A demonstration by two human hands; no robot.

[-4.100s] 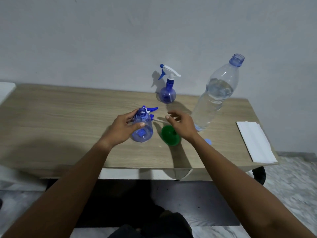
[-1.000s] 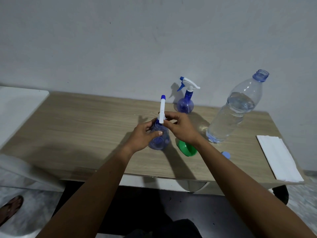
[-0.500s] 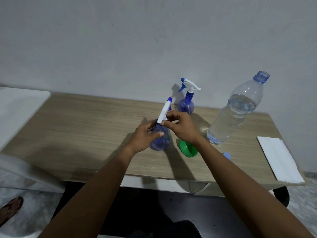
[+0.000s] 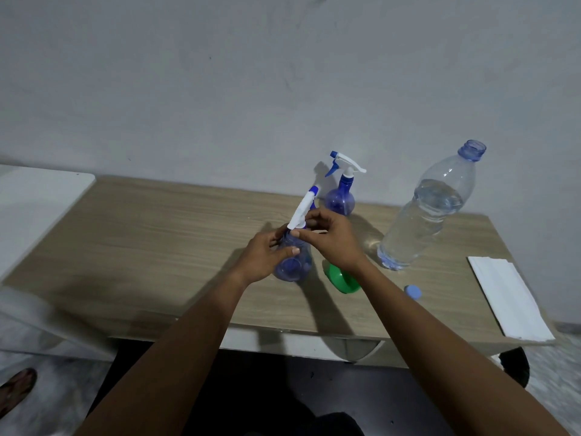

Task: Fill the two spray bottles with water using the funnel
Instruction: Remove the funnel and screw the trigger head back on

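A small blue spray bottle (image 4: 294,265) stands on the wooden table (image 4: 157,240), and my left hand (image 4: 267,256) is wrapped around its body. My right hand (image 4: 333,240) grips the white and blue spray head (image 4: 303,209) at the bottle's neck; the head points up and away. A second blue spray bottle (image 4: 340,196) with its spray head on stands near the wall. The green funnel (image 4: 342,280) lies on the table, partly hidden under my right wrist. A large clear water bottle (image 4: 427,212), open and partly full, stands at the right.
A small blue cap (image 4: 412,291) lies on the table in front of the water bottle. A folded white cloth (image 4: 506,297) rests at the table's right end. A white surface (image 4: 34,196) adjoins the table on the left. A sandalled foot (image 4: 17,388) shows on the floor.
The spray head, lying apart on the table four seconds ago, is now at the bottle's neck in my right hand. Over the last second it has turned from upright to tilted right.
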